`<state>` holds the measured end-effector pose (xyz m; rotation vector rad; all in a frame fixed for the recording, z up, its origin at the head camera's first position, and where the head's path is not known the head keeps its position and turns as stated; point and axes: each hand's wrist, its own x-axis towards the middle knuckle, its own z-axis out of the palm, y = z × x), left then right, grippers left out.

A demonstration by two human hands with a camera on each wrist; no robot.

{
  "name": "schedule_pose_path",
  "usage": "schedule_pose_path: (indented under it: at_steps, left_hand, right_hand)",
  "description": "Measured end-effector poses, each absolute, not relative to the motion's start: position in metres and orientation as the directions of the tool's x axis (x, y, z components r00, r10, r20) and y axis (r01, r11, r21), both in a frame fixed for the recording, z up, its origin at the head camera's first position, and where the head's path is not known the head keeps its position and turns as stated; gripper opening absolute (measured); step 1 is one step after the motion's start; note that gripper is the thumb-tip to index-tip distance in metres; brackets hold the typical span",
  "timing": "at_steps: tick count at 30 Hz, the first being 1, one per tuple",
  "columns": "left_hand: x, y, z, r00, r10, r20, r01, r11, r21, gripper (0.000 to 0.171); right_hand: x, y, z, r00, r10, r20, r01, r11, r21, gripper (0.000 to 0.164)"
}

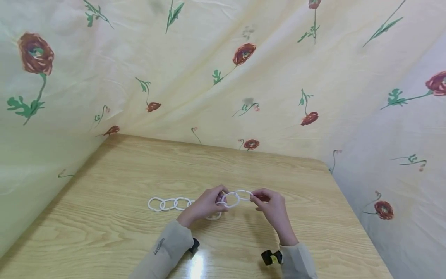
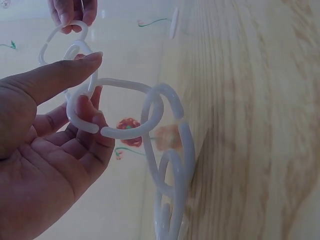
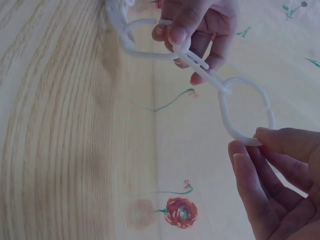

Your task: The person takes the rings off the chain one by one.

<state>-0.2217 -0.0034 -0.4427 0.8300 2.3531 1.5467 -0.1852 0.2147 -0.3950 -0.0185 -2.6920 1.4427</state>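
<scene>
White plastic C-shaped links are joined into a chain. My left hand (image 1: pixel 207 202) pinches one link (image 2: pixel 72 112) between thumb and fingers, above the table. To the right, my right hand (image 1: pixel 274 206) pinches the end link (image 3: pixel 226 119) by its rim, between thumb and fingertips. That end link hooks through the link at my left hand, and the two stretch between my hands. On the other side of my left hand, the chain drops through a hanging link (image 2: pixel 188 150) toward the tabletop. More links (image 1: pixel 168 199) lie in a row at the left, partly hidden behind my left hand and forearm.
The wooden table (image 1: pixel 115 186) has light grain and a rounded far right corner. A cream cloth with red flowers (image 1: pixel 195 97) hangs behind it and along both sides. Dark wrist devices (image 1: pixel 267 257) sit at both sleeves.
</scene>
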Motion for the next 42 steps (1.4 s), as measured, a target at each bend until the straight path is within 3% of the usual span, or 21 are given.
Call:
schedule_pose_path:
  at_steps: [22, 42]
  left_hand:
    - [-0.223, -0.025, -0.440, -0.829, 0.534, 0.165, 0.380, 0.322, 0.867, 0.043]
    - [-0.237, -0.038, -0.442, -0.847, 0.497, 0.190, 0.339, 0.230, 0.912, 0.043]
  right_hand:
    - [-0.194, 0.199, -0.403, -0.995, 0.048, 0.085, -0.049, 0.511, -0.858, 0.011]
    - [-0.205, 0.191, -0.402, -0.994, 0.073, 0.087, -0.036, 0.523, -0.851, 0.011]
